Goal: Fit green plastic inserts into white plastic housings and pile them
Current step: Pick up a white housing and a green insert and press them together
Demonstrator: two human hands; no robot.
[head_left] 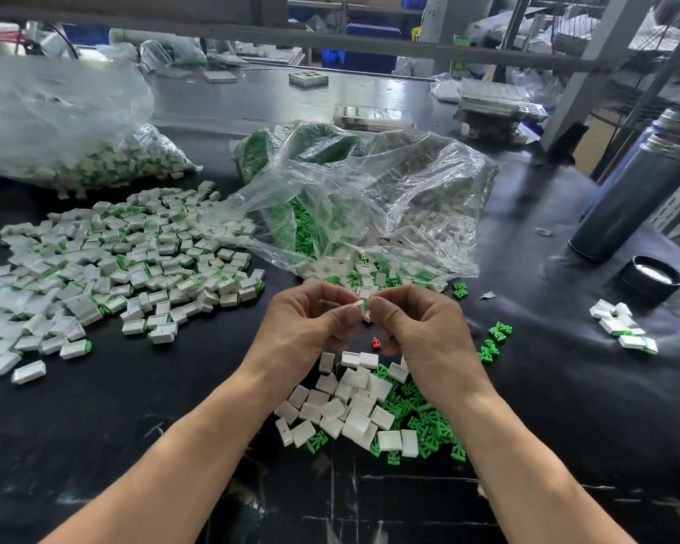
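Small white plastic housing [359, 307] pinched between both hands over black worktop [142, 406].
Left hand [311, 320] and right hand [417, 323] fingers curled tight; green plastic insert [366, 305] mostly hidden.

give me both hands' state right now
Left hand: pinching the white housing.
Right hand: pinching the green insert at the housing.

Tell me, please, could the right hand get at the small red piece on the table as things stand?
Probably yes: the red piece lies uncovered just below the right hand, but that hand is pinching a white housing.
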